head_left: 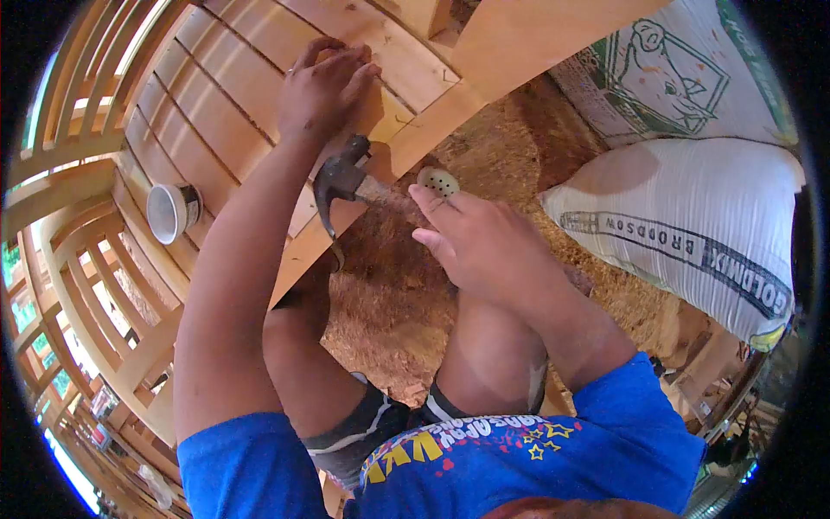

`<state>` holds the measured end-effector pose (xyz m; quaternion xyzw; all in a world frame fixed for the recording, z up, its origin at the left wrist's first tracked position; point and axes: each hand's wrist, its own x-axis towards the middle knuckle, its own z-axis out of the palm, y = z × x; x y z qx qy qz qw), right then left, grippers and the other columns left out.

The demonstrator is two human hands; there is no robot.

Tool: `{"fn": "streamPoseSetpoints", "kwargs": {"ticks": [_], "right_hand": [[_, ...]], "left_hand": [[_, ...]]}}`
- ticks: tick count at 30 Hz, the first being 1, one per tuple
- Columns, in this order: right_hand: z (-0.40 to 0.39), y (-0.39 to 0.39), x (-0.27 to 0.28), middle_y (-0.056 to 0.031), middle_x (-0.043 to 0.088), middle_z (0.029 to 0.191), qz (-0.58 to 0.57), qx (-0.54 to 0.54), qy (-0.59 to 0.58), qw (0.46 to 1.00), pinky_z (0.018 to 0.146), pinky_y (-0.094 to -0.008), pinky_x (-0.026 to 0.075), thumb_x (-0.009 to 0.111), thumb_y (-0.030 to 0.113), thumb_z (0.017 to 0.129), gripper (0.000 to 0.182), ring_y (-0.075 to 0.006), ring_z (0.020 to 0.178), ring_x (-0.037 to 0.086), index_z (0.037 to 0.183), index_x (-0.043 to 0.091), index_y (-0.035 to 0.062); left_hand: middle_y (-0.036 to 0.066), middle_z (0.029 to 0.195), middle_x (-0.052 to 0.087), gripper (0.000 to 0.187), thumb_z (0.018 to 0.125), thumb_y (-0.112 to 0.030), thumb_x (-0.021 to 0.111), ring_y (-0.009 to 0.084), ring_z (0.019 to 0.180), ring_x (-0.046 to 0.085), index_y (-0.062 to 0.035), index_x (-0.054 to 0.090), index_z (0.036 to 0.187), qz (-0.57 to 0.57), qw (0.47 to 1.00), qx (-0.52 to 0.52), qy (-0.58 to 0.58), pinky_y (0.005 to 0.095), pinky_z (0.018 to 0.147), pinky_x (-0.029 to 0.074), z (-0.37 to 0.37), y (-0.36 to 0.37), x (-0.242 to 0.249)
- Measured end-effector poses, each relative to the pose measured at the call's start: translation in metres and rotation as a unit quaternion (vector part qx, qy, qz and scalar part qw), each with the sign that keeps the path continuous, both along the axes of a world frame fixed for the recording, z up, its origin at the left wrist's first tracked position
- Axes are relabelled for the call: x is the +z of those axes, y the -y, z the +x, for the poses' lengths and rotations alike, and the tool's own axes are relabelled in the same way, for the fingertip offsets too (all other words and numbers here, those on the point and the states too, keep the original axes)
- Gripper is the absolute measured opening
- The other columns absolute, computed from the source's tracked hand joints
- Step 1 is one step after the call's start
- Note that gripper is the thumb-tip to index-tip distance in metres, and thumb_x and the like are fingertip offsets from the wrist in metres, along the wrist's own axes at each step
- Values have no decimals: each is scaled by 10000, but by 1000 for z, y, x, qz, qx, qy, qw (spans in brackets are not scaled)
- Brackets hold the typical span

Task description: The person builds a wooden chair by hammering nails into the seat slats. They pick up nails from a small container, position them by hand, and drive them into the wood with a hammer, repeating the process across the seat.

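My left hand (324, 97) is over the wooden slats (194, 99) at the upper left, its fingers curled together; whatever they hold, if anything, is too small to make out. My right hand (488, 246) is closed round the handle of a claw hammer (346, 180). The hammer's dark metal head is over the edge of the wooden piece, just below my left wrist, with the claw pointing down toward my legs. Part of the handle is hidden under my fingers. Bent nails or wires stick out of the slats right of my left hand.
A white tub (173, 213) stands on the slats at the left. Slatted wooden frames (95, 285) rise along the left side. Full white sacks (692, 225) lie at the right. Below, wood shavings (380, 320) cover the ground, with a pale perforated round thing (438, 182) near my right hand.
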<state>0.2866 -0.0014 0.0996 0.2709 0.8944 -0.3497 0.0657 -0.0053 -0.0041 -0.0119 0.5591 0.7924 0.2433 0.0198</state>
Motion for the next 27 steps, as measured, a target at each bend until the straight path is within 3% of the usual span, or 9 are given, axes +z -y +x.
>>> {"fn": "streamPoseSetpoints", "kwargs": {"ticks": [5, 6, 9, 11, 14, 18, 27], "right_hand": [[-4, -11, 4, -220, 675, 980, 34, -41, -56, 997, 752, -516, 568, 651, 312, 998, 480, -434, 858, 684, 1409, 598, 69], [-5, -15, 5, -220, 673, 976, 35, -49, -46, 997, 755, -515, 566, 649, 312, 998, 479, -432, 856, 683, 1406, 601, 66], [-7, -27, 2, -224, 670, 967, 41, -68, -32, 996, 770, -513, 561, 646, 312, 998, 477, -428, 858, 680, 1398, 608, 55], [-3, -33, -9, -229, 673, 970, 47, -77, -40, 995, 786, -513, 557, 645, 312, 997, 477, -429, 871, 679, 1393, 611, 47], [-3, -44, -14, -245, 702, 986, 47, -74, -15, 996, 809, -540, 580, 580, 310, 1037, 461, -432, 926, 714, 1410, 588, 38], [-3, -45, -1, -245, 709, 994, 27, -66, -36, 997, 817, -544, 578, 588, 306, 1032, 458, -437, 929, 714, 1400, 598, 35], [-4, -45, -7, -254, 698, 1001, 17, -58, -8, 998, 834, -537, 565, 604, 312, 1018, 461, -445, 948, 696, 1383, 606, 29]], "left_hand": [[53, 1294, 661, 415, 924, -541, 689, 287, 1146, 685, -227, 792, 1175, -1, 1000, -16, 17, 452, 976, 555, -6, -2, -8], [54, 1299, 662, 398, 925, -526, 696, 281, 1142, 689, -229, 792, 1172, -19, 1000, -6, -22, 445, 973, 557, -5, 0, -7], [44, 1298, 662, 389, 933, -531, 687, 270, 1132, 693, -236, 796, 1162, -33, 999, 13, 32, 435, 970, 562, 7, -2, 13], [32, 1296, 665, 385, 933, -532, 689, 261, 1129, 695, -241, 796, 1160, -33, 999, 0, 12, 427, 967, 564, -2, -2, 1], [15, 1306, 662, 385, 934, -536, 689, 251, 1134, 691, -246, 795, 1164, -41, 999, 9, 16, 420, 967, 564, 2, -3, 5], [0, 1344, 639, 393, 939, -545, 680, 247, 1155, 680, -253, 789, 1179, -47, 997, 29, 55, 426, 983, 557, 5, -2, 11], [-1, 1315, 650, 404, 931, -563, 690, 244, 1163, 676, -270, 786, 1191, -63, 997, 39, -4, 428, 951, 568, 9, -1, 15]]}}
